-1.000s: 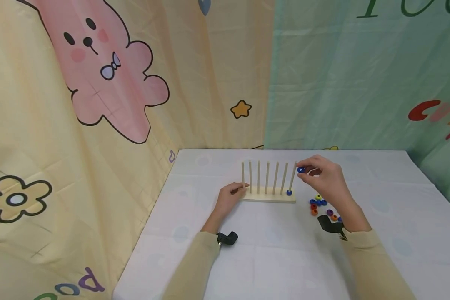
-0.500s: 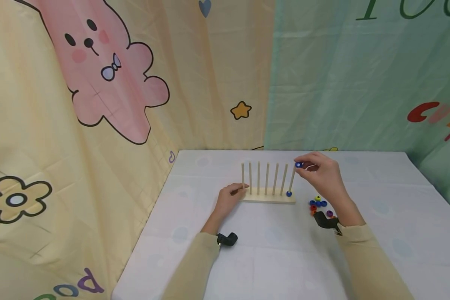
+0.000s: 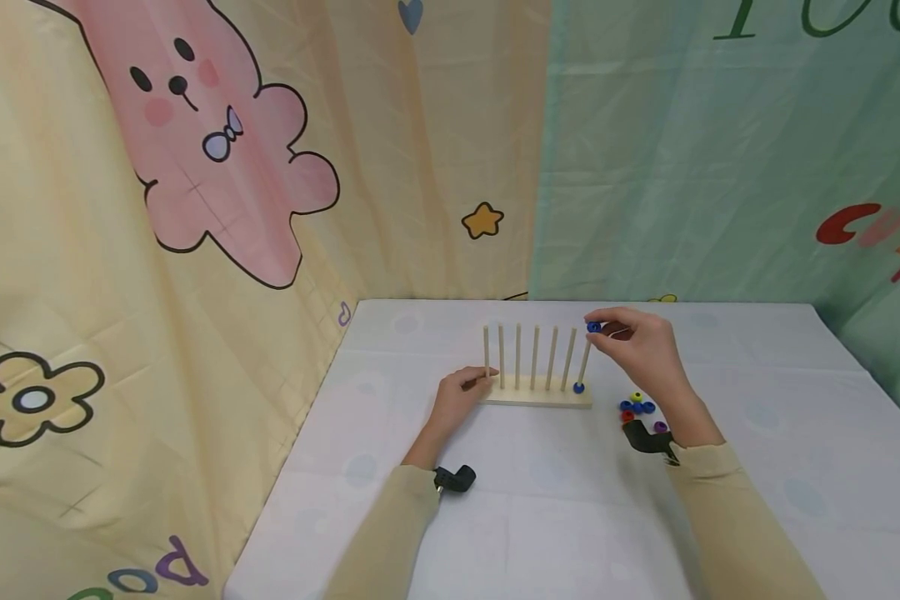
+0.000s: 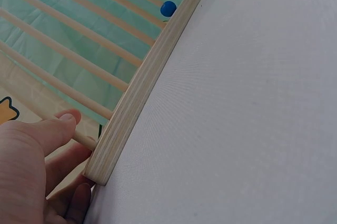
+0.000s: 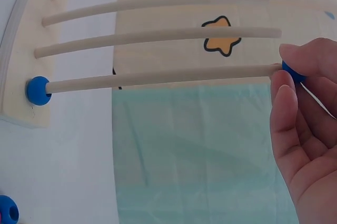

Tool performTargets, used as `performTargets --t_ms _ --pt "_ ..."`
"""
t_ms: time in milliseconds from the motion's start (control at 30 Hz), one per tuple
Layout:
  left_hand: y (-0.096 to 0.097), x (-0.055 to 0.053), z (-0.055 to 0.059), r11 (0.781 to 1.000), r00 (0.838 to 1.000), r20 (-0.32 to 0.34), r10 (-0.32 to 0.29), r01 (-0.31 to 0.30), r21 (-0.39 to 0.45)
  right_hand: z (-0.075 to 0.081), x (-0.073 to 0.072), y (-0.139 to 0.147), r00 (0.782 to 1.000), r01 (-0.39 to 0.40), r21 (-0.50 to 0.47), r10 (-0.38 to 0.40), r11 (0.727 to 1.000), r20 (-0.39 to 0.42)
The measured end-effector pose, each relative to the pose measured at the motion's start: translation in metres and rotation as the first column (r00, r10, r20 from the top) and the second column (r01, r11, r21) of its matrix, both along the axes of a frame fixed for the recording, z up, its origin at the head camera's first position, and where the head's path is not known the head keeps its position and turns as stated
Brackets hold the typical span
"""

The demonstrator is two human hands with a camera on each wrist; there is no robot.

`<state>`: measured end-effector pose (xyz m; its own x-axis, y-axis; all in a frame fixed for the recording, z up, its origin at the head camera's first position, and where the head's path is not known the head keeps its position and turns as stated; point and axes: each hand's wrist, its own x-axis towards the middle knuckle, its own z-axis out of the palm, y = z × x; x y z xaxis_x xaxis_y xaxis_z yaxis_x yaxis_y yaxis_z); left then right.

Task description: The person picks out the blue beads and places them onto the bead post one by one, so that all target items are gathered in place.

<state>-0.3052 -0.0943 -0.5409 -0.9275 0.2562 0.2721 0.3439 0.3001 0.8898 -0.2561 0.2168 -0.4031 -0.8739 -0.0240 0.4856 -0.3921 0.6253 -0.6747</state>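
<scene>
A wooden peg rack (image 3: 537, 399) with a row of upright pegs stands on the table. My left hand (image 3: 457, 400) grips its left end, thumb and fingers around the leftmost peg, as the left wrist view shows. Between thumb and fingertips, my right hand (image 3: 642, 348) pinches a blue bead (image 5: 294, 71) right at the tip of the rightmost peg (image 5: 163, 78). Another blue bead (image 5: 38, 91) sits at the foot of that same peg, against the base. The other pegs carry no beads.
Loose beads lie right of the rack below my right hand: a yellow bead (image 3: 636, 397), several blue ones, a red bead (image 3: 627, 416) and a purple bead (image 3: 660, 427). The right wrist's black camera (image 3: 647, 437) overlaps this area. Printed curtains (image 3: 435, 150) hang behind the white table (image 3: 510, 517).
My right hand has moved left and slightly up, bringing the blue bead from beside the rightmost peg to its tip. The left hand and the rack have stayed in place.
</scene>
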Motion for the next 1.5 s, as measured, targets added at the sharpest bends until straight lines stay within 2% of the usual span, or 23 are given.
performTargets --t_ms 333,500,767,1000,1133,1367,1500 --pt "0.001 -0.001 -0.002 1.0 1.0 0.014 0.019 -0.019 -0.009 -0.003 -0.004 0.0 0.999 -0.017 -0.04 0.019 0.999 0.031" --pt "0.0 0.001 -0.003 1.0 1.0 0.022 0.018 -0.018 -0.012 -0.006 -0.002 -0.001 0.998 -0.017 -0.1 0.024 0.995 0.064" --pt "-0.001 0.004 -0.003 1.0 0.999 0.029 0.024 -0.023 -0.016 -0.01 -0.001 -0.002 0.992 -0.041 -0.222 0.065 0.974 0.104" --pt "0.0 0.003 -0.001 1.0 1.0 0.011 0.02 -0.02 -0.014 -0.01 -0.002 -0.002 0.985 -0.011 -0.312 0.065 0.95 0.162" --pt "0.0 0.003 0.001 1.0 1.0 0.012 0.013 -0.013 -0.006 -0.012 -0.002 -0.002 0.984 0.0 -0.316 0.056 0.949 0.17" --pt "0.001 0.002 0.001 1.0 1.0 0.017 0.013 -0.013 -0.015 -0.017 -0.001 -0.002 0.97 0.039 -0.287 0.034 0.957 0.242" --pt "0.001 0.003 0.002 1.0 1.0 0.018 0.017 -0.017 -0.017 -0.019 0.0 -0.001 0.968 0.025 -0.283 0.048 0.959 0.246"
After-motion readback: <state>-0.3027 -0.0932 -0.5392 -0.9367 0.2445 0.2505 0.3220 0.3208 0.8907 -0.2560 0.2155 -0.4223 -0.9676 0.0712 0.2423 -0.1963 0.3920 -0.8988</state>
